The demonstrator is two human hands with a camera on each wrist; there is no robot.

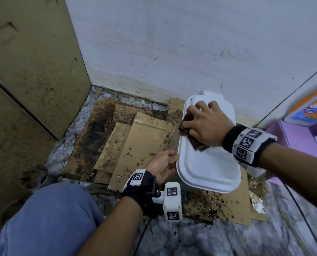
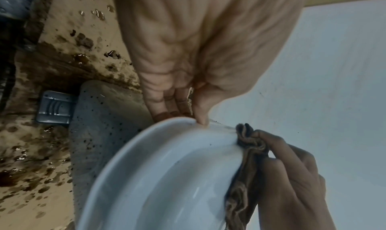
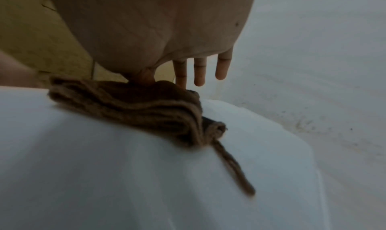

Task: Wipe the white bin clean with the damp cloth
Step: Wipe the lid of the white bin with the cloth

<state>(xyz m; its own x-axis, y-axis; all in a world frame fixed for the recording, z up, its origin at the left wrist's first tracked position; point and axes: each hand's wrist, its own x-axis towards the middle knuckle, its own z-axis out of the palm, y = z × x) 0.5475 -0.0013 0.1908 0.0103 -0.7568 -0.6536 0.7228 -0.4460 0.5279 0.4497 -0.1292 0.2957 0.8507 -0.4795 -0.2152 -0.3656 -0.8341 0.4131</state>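
Note:
The white bin stands by the wall with its lid down; its lid also fills the left wrist view and the right wrist view. A folded brown damp cloth lies on the lid's far left edge. My right hand holds it against the lid, thumb and forefinger on the cloth, the other fingers straight. My left hand pinches the lid's left rim, thumb on top and fingers beneath. The speckled grey bin body shows below the lid.
Stained, wet cardboard sheets cover the floor left of and under the bin. A marked white wall stands behind, a brown panel at left. A purple box and an orange package sit at right. My knee is lower left.

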